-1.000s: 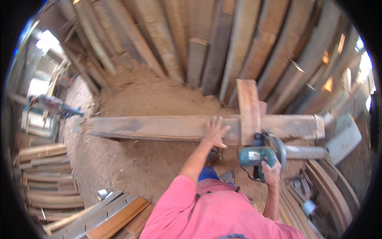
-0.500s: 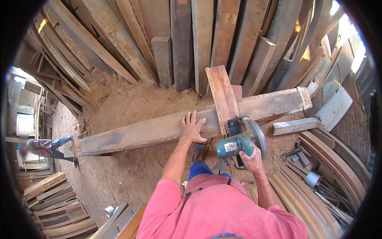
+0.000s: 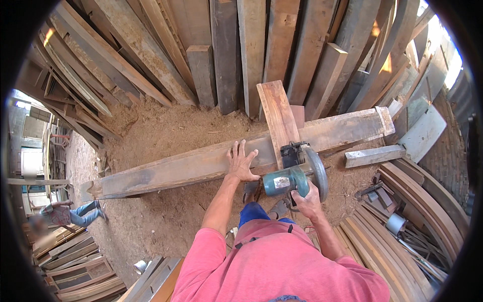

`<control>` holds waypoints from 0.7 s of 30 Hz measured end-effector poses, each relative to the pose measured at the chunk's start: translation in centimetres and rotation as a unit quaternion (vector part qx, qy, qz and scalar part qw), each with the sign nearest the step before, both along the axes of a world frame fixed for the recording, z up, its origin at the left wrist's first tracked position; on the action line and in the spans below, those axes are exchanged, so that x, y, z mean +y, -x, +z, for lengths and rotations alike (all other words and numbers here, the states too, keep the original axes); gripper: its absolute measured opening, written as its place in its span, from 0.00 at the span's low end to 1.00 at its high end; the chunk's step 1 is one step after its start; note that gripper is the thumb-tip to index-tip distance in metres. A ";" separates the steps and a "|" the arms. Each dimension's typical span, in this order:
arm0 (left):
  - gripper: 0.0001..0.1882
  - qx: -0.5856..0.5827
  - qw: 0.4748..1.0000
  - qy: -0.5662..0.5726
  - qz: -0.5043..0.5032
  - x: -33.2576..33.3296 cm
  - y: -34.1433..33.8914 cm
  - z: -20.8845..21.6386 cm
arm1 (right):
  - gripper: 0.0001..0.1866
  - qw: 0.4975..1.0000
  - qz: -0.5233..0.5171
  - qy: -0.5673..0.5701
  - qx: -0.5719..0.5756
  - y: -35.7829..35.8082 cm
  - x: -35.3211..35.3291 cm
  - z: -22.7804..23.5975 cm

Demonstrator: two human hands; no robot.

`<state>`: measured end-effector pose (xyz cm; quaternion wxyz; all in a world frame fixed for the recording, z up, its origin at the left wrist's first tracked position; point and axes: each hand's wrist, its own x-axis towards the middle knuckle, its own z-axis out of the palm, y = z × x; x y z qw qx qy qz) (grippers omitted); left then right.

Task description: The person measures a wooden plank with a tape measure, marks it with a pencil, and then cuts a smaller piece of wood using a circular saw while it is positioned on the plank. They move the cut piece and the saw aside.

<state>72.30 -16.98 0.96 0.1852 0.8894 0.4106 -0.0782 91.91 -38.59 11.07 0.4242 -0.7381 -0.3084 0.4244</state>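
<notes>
Handling the circular saw [image 3: 282, 181] well probably calls for a firm wrist, its base flat on the short board [image 3: 275, 108], and the left thumb well away from the blade guard [image 3: 319, 173]. Steady weight on the long beam [image 3: 196, 164] should help against rocking. The right hand [image 3: 308, 200] has its grip wrapped round the saw's handle, the saw body reaching toward 10 o'clock from it and the board toward 11. The left hand [image 3: 241, 164] rests on the beam, grip apart, fingers spread; the saw's motor lies near, at its 4 o'clock.
</notes>
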 end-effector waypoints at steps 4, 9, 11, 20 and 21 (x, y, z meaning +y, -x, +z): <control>0.57 0.008 1.000 0.003 0.005 0.0 0.0 0.1 | 0.16 1.000 0.009 -0.009 -0.006 0.0 0.6 0.1; 0.57 0.010 1.000 0.011 0.003 0.0 -0.1 0.2 | 0.17 0.999 0.026 -0.004 -0.024 -0.4 1.6 -0.4; 0.57 0.004 1.000 0.011 0.003 0.1 -0.1 0.2 | 0.17 1.000 0.014 -0.013 -0.012 -0.2 2.0 -0.3; 0.57 0.020 0.999 0.026 0.003 0.2 -0.3 1.1 | 0.16 0.999 0.023 -0.035 -0.014 -0.7 3.5 -0.6; 0.57 0.019 0.999 0.027 0.003 0.2 -0.4 1.2 | 0.16 0.999 0.024 -0.035 -0.014 -0.7 3.7 -0.4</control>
